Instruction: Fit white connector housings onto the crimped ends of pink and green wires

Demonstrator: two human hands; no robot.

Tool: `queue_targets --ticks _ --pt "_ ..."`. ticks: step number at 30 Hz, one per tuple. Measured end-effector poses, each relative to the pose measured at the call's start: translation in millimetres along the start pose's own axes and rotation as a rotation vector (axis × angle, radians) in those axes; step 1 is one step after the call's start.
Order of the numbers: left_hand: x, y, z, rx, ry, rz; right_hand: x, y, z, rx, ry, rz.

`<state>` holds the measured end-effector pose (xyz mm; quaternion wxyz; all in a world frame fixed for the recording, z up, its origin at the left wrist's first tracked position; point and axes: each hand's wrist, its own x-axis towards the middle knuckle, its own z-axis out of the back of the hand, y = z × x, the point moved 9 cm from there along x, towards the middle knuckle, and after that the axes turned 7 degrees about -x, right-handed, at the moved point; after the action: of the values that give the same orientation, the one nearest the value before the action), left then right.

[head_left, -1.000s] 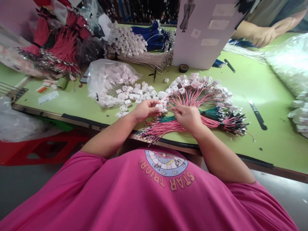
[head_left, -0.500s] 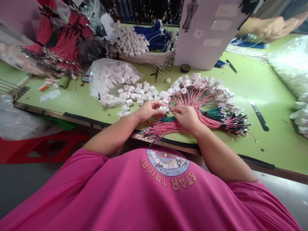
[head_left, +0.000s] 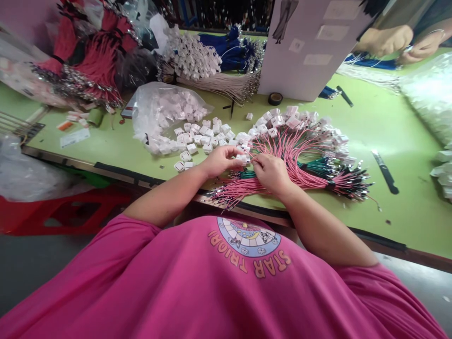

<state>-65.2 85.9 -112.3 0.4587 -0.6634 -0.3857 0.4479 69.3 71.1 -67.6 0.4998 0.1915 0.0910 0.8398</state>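
My left hand [head_left: 224,161] is closed in a pinch on a white connector housing [head_left: 242,158] at the table's near edge. Just to its right, my right hand [head_left: 270,173] pinches a thin pink wire [head_left: 252,154] by the housing; whether the wire end sits inside it is too small to tell. Under and beyond my right hand lie bundles of pink wires [head_left: 291,155] and green wires [head_left: 316,166] with metal-tipped ends. Many wires carry white housings [head_left: 293,121] at their far ends. Loose white housings [head_left: 203,136] lie beyond my left hand.
A clear plastic bag [head_left: 158,110] of housings lies at the back left, near red wire bundles [head_left: 102,61]. Black tape [head_left: 275,98] sits by a pale upright box [head_left: 307,52]. A dark blade-like tool [head_left: 386,174] lies right. Another person's hands [head_left: 384,41] work at the far right.
The view has shifted slightly. My hands have stayed close together, the left still on the housing and the right on the wire. The other person's hands have moved a little.
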Motion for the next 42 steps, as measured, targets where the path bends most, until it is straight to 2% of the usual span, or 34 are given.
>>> queue_targets --ticks 3,6,14,17,19,23,24,25,27,30,32,36,39,42 --pt "1 2 -2 -0.042 0.046 0.002 -2 5 -2 -0.057 -0.017 0.07" --pt "2 2 -2 -0.021 0.042 -0.012 -3 8 -6 -0.096 -0.001 0.096" --pt "3 2 -4 0.075 -0.019 -0.045 -1 12 -17 -0.091 0.052 0.096" --pt "0 -2 -3 0.121 -0.028 -0.093 2 8 -10 -0.021 0.029 0.073" --pt "-4 -16 4 0.223 -0.075 -0.181 2 2 7 0.071 -0.058 0.06" --pt "-3 -57 9 0.634 -0.18 -0.384 -13 2 56 0.155 -0.417 0.117" --pt "3 -66 7 0.718 -0.183 -0.411 -18 8 60 0.133 -0.462 0.16" --pt "11 -74 4 0.787 -0.181 -0.435 -21 16 58 0.103 -0.444 0.207" --pt "31 -85 -1 0.896 -0.178 -0.456 -17 29 35 0.024 -0.228 0.261" --pt "58 -98 1 0.965 -0.203 -0.463 -10 21 -10 -0.108 0.184 0.156" --pt "62 -104 12 0.981 -0.234 -0.47 -5 10 -21 -0.125 0.303 0.097" --pt "33 -104 49 1.116 -0.261 -0.408 2 0 -23 -0.018 0.312 0.11" --pt "1 -82 77 1.302 -0.271 -0.22 4 -4 -23 0.03 0.282 0.087" --pt "-19 -60 85 1.417 -0.3 -0.141 6 -5 -22 0.022 0.265 0.065"
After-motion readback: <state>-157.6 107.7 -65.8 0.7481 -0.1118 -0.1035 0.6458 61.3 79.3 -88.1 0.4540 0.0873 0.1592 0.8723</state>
